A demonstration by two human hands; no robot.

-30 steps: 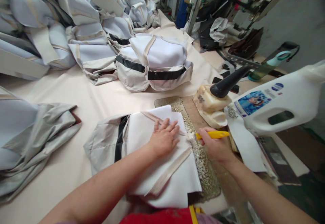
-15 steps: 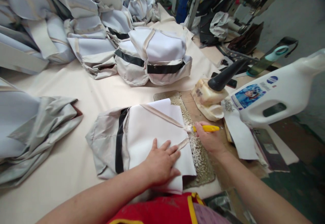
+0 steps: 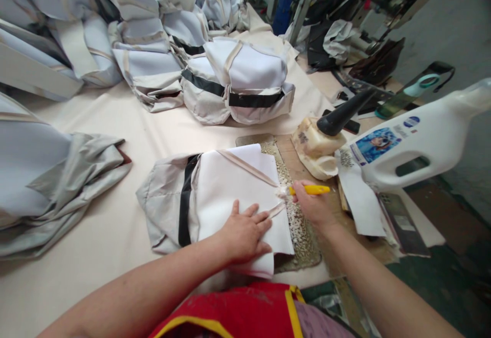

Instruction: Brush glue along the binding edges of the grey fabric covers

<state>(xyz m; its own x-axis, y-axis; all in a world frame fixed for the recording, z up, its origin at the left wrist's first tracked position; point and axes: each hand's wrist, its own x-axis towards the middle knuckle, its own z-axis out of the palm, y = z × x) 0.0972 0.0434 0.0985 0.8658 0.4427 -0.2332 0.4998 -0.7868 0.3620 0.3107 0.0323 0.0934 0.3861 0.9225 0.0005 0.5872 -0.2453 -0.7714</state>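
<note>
A sewn fabric piece (image 3: 230,195), white on top with a grey pouch and black band at its left end, lies flat on the table. My left hand (image 3: 247,230) rests on its white part with the fingers spread. At its right edge, my right hand (image 3: 312,207) grips a brush with a yellow handle (image 3: 316,189). The pale bristles touch the white edge between two beige tape strips (image 3: 249,166). Beneath that edge lies a board (image 3: 305,241) crusted with dried, lumpy residue.
A cut-open plastic container (image 3: 316,146) with a black cone-shaped piece stands beyond the board. To the right are a large white jug (image 3: 418,138) and a green bottle (image 3: 406,92). Similar sewn pieces (image 3: 245,80) are heaped at the back, and another (image 3: 57,189) lies left.
The view has shifted slightly. The brush stays at the right edge of the white fabric, tilted a little differently, while my left hand keeps its place on the piece.
</note>
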